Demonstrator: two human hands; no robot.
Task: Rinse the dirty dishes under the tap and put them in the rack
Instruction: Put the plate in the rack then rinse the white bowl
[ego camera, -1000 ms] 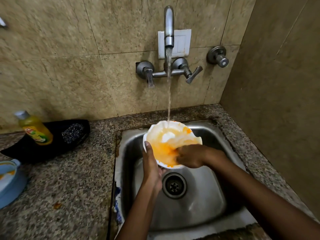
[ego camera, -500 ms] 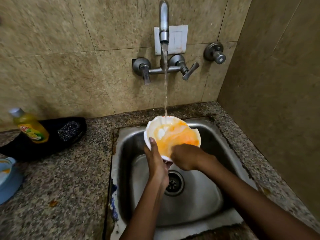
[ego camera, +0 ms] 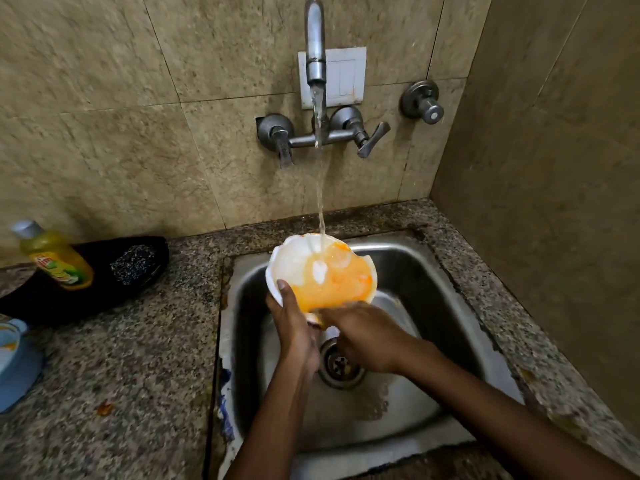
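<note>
On the granite counter (ego camera: 138,358) left of the sink (ego camera: 415,278) stands a dish-soap bottle (ego camera: 55,258). Over the drain (ego camera: 341,365), our left hand (ego camera: 294,327) grips the orange-smeared white bowl (ego camera: 322,271), tilted toward us under the tap (ego camera: 315,39); our right hand (ego camera: 363,337) touches its lower edge.

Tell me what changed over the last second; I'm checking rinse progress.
The right hand slid from the bowl's middle down to its near rim. Orange residue has cleared from the bowl's upper left, leaving white. The left hand still grips the bowl's left rim, and water still runs from the tap.
</note>
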